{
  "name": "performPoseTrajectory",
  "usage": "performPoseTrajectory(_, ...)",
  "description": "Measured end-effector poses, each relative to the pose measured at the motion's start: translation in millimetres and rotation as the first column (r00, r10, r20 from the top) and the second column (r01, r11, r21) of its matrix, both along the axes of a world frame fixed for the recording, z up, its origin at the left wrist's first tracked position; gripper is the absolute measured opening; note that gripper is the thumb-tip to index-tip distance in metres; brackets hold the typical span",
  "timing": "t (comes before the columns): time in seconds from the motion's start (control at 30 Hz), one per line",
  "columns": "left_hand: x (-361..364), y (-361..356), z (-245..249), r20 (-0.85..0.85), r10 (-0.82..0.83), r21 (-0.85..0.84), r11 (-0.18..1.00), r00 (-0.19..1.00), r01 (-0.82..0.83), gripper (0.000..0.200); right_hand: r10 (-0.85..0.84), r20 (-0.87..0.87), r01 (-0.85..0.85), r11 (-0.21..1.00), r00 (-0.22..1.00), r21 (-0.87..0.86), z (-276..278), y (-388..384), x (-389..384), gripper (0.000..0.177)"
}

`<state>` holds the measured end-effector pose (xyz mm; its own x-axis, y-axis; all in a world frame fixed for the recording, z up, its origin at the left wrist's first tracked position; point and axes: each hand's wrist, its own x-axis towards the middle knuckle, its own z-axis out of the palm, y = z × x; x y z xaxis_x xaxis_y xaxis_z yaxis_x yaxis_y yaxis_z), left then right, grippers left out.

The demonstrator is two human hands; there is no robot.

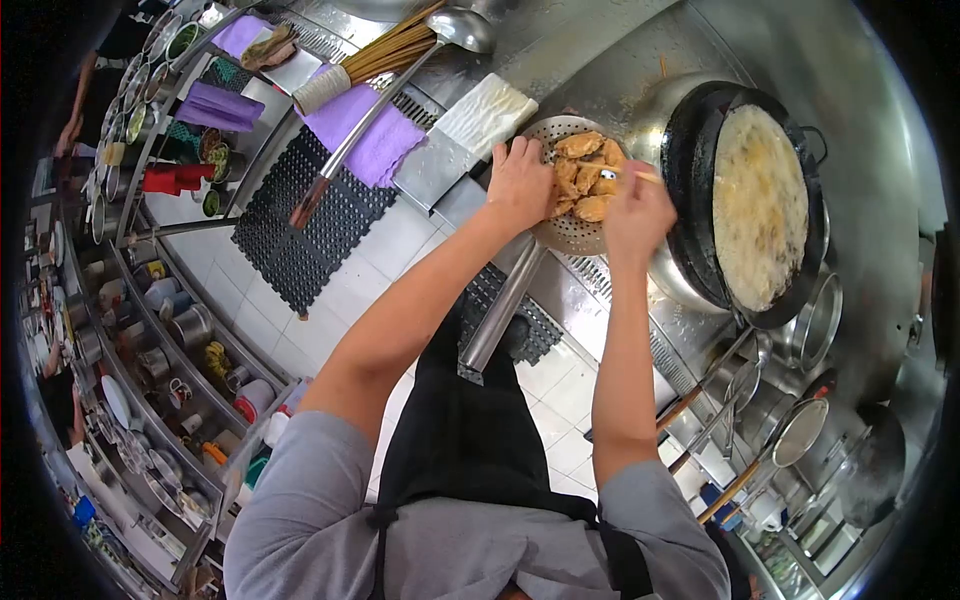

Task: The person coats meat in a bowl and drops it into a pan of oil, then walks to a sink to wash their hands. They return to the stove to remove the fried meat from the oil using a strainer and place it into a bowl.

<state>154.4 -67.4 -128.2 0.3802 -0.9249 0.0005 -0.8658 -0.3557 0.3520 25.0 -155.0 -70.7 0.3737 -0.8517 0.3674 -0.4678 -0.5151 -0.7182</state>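
A perforated metal strainer point(580, 240) with a long steel handle holds several browned fried pieces point(592, 208). My left hand point(520, 185) rests at the strainer's left rim, beside the pieces; its fingers are partly bent, and whether they grip anything is unclear. Over the right side of the strainer, my right hand point(640, 215) is closed around a thin light wooden stick point(648, 177), whose end reaches among the pieces. To the right, a dark wok point(690, 190) contains bubbling, foamy oil point(760, 205).
A ladle point(465, 30), a bamboo brush point(395, 45), purple cloths point(365, 130) and a folded white cloth point(488, 112) lie at upper left. Long-handled strainers and pans point(800, 430) stand at lower right. Shelves with containers point(190, 325) line the left, with people at the far edge.
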Motion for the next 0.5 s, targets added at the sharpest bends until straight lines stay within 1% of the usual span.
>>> performPoseTrajectory(0.03,-2.4,0.6,-1.1,0.001,-0.008,-0.038,0.999,1.0,0.008,0.032,0.066,-0.162,-0.067,0.998,0.985,0.0,-16.1,-2.5,8.7,0.015)
performPoseTrajectory(0.07,-5.6,0.8,-1.5,0.002,-0.018,-0.079,0.997,1.0,0.018,0.033,0.079,-0.174,-0.083,0.996,0.982,-0.018,-24.9,-6.5,2.4,0.015)
performPoseTrajectory(0.1,-8.7,0.8,-1.1,0.044,-0.045,-0.027,0.999,0.998,0.047,0.036,0.092,-0.183,-0.101,0.994,0.979,-0.04,-21.5,-8.6,2.6,0.015)
performPoseTrajectory(0.13,-4.2,-1.1,-2.8,0.035,-0.048,-0.043,0.998,0.998,0.05,0.036,0.107,-0.184,-0.122,0.99,0.977,-0.069,-9.5,-11.7,10.9,0.015)
performPoseTrajectory(0.17,-6.0,1.9,-5.5,0.011,-0.056,-0.049,0.997,0.998,0.057,0.037,0.112,-0.166,-0.126,0.989,0.98,-0.075,7.6,-15.1,6.0,0.014)
performPoseTrajectory(0.2,-8.0,3.1,-7.0,-0.013,-0.065,-0.058,0.996,0.998,0.065,0.038,0.092,-0.118,-0.107,0.986,0.989,-0.13,24.9,-16.2,6.2,0.014)
performPoseTrajectory(0.23,-5.9,0.6,-1.7,-0.053,-0.055,-0.021,0.998,0.997,0.054,0.032,0.073,-0.062,-0.084,0.978,0.995,-0.191,39.7,-19.5,9.3,0.014)
performPoseTrajectory(0.27,-5.4,-2.7,-3.2,-0.029,-0.006,-0.085,0.996,1.0,0.004,0.028,0.059,-0.008,-0.059,0.967,0.998,-0.246,46.5,-21.1,9.6,0.014)
performPoseTrajectory(0.3,-4.0,-6.7,-7.6,-0.007,0.047,-0.15,0.987,0.999,-0.048,0.024,0.002,-0.013,-0.005,0.978,1.0,-0.207,40.8,-25.3,16.2,0.016)
performPoseTrajectory(0.33,-0.4,-10.9,-9.3,0.014,0.105,-0.218,0.971,0.994,-0.1,0.021,0.025,-0.073,-0.043,0.969,0.997,-0.245,14.3,-35.0,24.5,0.017)
performPoseTrajectory(0.37,1.5,-14.7,-1.8,-0.048,0.108,-0.225,0.967,0.993,-0.116,0.017,0.043,-0.135,-0.079,0.958,0.99,-0.276,-26.2,-43.9,30.5,0.018)
performPoseTrajectory(0.4,-0.2,-19.5,-5.6,-0.034,0.104,-0.225,0.968,0.994,-0.109,0.018,0.054,-0.2,-0.114,0.946,0.978,-0.303,-30.6,-40.3,37.4,0.019)
performPoseTrajectory(0.43,-0.3,-26.4,-9.2,-0.019,0.099,-0.227,0.969,0.995,-0.101,0.018,0.067,-0.243,-0.099,0.988,0.968,-0.122,-30.7,-39.0,33.8,0.023)
performPoseTrajectory(0.5,5.6,-34.3,-8.8,0.014,0.093,-0.216,0.972,0.996,-0.088,0.018,0.06,-0.097,-0.068,0.995,0.993,-0.078,-28.2,-31.2,27.3,0.024)
